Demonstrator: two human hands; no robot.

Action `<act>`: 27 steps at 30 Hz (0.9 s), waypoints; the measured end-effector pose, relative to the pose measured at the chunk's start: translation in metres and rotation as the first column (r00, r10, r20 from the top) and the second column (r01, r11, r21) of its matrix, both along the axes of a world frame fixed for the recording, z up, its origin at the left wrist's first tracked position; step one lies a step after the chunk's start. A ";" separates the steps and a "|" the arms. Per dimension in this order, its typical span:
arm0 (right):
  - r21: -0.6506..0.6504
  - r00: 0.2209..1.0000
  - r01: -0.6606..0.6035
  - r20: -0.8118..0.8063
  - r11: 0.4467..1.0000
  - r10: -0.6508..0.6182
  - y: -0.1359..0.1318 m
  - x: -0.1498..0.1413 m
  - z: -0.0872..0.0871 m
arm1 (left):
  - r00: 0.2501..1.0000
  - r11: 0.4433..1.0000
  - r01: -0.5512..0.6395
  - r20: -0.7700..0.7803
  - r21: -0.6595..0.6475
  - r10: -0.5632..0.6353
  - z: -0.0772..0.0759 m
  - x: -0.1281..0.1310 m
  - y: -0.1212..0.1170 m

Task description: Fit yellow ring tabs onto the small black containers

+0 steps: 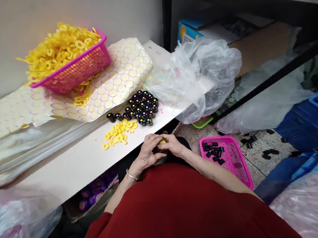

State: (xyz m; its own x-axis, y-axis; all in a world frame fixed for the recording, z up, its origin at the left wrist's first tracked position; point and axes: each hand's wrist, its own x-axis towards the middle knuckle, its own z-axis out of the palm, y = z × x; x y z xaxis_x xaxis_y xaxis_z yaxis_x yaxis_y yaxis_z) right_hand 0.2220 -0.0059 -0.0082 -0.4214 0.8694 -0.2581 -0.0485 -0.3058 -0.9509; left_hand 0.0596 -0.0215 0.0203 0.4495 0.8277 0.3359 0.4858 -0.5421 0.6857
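Observation:
Just off the table's front edge, my left hand (147, 153) and my right hand (173, 145) meet in front of the red top. Both are closed around a small yellow piece (162, 142), probably a ring; only part of it shows between the fingers. Anything else inside the fingers is hidden. On the white table nearby lie loose yellow rings (118, 132) in a scattered pile. Behind them stands a cluster of short black cylinders (143, 107) with small coloured dots on their tops.
A pink basket (74, 70) heaped with yellow rings rests on sticker sheets (116, 90). Clear plastic bags (202, 74) lie at the table's far end. On the floor to the right, a pink tray (237, 166) holds black cylinders, with blue crates (299, 118) beyond.

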 end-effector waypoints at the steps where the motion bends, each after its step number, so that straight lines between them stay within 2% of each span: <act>1: 0.133 0.983 -0.013 0.184 0.991 -0.012 0.007 0.000 0.002 | 0.997 0.995 -0.078 0.026 0.058 0.077 0.002 -0.004 0.002; 2: 0.256 0.926 -0.074 0.376 0.964 -0.029 0.014 0.001 0.003 | 0.984 0.978 -0.177 0.047 0.112 0.172 0.003 -0.009 0.004; 3: 0.342 0.834 -0.171 0.549 0.924 -0.049 0.020 0.002 0.004 | 0.958 0.945 -0.286 0.061 0.156 0.280 0.003 -0.015 0.005; 5: 0.386 0.623 -0.369 0.778 0.846 -0.083 0.028 0.004 0.001 | 0.858 0.833 -0.513 0.082 0.207 0.508 0.001 -0.030 0.007; 7: 0.350 0.488 -0.493 0.869 0.796 -0.080 0.032 0.006 -0.004 | 0.733 0.708 -0.674 0.075 0.213 0.676 -0.003 -0.045 0.008; 8: 0.338 0.457 -0.522 0.886 0.783 -0.078 0.033 0.006 -0.007 | 0.690 0.667 -0.715 0.060 0.209 0.721 -0.006 -0.051 0.010; 9: 0.330 0.441 -0.537 0.894 0.777 -0.075 0.034 0.006 -0.009 | 0.668 0.648 -0.733 0.040 0.208 0.743 -0.008 -0.055 0.012; 10: 0.325 0.433 -0.544 0.899 0.774 -0.073 0.035 0.006 -0.010 | 0.669 0.652 -0.729 0.014 0.209 0.743 -0.009 -0.056 0.015; 12: 0.315 0.417 -0.552 0.906 0.772 -0.072 0.036 0.005 -0.010 | 0.706 0.697 -0.685 -0.042 0.211 0.707 -0.010 -0.052 0.023; 15: 0.293 0.389 -0.588 0.920 0.754 -0.054 0.037 0.006 -0.005 | 0.740 0.748 -0.636 -0.128 0.188 0.661 -0.005 -0.035 0.041; 17: 0.290 0.381 -0.604 0.923 0.742 -0.050 0.037 0.008 -0.002 | 0.729 0.748 -0.645 -0.168 0.158 0.664 0.000 -0.023 0.051; 19: 0.305 0.398 -0.607 0.916 0.734 -0.051 0.036 0.012 0.000 | 0.704 0.725 -0.677 -0.173 0.127 0.689 0.004 -0.015 0.058; 22: 0.394 0.489 -0.551 0.867 0.735 -0.098 0.031 0.016 -0.002 | 0.687 0.701 -0.707 -0.142 0.093 0.712 0.006 -0.011 0.062; 25: 0.547 0.649 -0.402 0.736 0.734 -0.192 0.024 0.011 -0.002 | 0.701 0.711 -0.697 -0.121 0.087 0.702 0.004 -0.010 0.060; 27: 0.605 0.743 -0.345 0.643 0.718 -0.186 0.018 0.001 0.002 | 0.705 0.715 -0.695 -0.121 0.079 0.699 0.001 -0.009 0.060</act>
